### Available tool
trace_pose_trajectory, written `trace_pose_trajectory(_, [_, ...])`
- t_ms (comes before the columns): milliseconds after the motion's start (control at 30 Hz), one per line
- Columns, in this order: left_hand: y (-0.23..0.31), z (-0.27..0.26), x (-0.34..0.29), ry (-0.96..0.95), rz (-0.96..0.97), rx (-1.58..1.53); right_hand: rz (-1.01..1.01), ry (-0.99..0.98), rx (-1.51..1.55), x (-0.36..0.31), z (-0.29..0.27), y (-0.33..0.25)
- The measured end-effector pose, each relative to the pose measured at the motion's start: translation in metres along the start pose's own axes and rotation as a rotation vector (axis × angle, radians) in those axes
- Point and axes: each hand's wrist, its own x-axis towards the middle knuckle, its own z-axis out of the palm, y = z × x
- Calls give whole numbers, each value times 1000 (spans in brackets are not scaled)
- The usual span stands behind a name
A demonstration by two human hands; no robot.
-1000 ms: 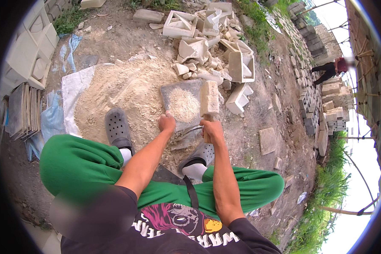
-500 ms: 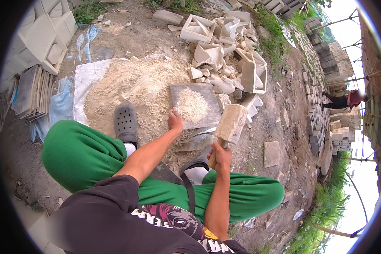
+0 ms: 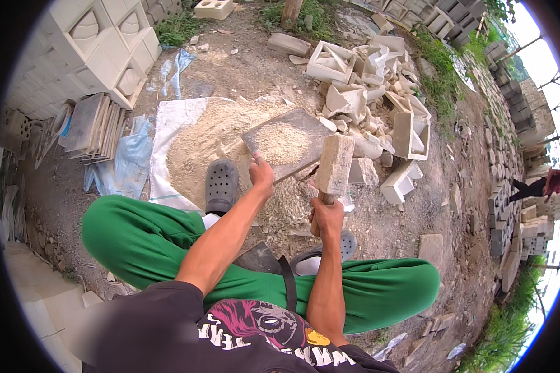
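My left hand (image 3: 261, 174) is closed on the near-left edge of a dark flat board (image 3: 314, 124). The board looks tilted, its near edge raised off the ground. A heap of pale crushed crumbs (image 3: 282, 143) lies on it. My right hand (image 3: 327, 216) grips the wooden handle of a mallet; the blocky, worn mallet head (image 3: 335, 165) points upward just beside the board's right side. Under and beyond the board, a white sheet (image 3: 168, 133) carries a wide spread of pale crushed grit (image 3: 211, 127).
Broken pale blocks (image 3: 348, 102) are piled behind and right of the board. Stacked pale blocks (image 3: 99, 50), thin flat panels (image 3: 93, 127) and blue plastic (image 3: 127, 152) stand at the left. My grey clogs (image 3: 221, 185) flank the work. Another person (image 3: 535, 186) is far right.
The board has turned and tilted, its near side lifted by my left hand. The mallet now stands more upright. My view has shifted, so the scene sits farther right.
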Motion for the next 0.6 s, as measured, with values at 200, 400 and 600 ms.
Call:
trace_pose_trajectory(200, [51,-35,3,-53,-89,-31,-61,-89,47,7,28,-1])
trace_pose_trajectory(400, [53,-48,8,-53,-200,-203,-286,-125,176,3,51,13])
trace_pose_trajectory(600, [44,-66,43,-84,-277,-277,-208,-253,-175,-11,55,15])
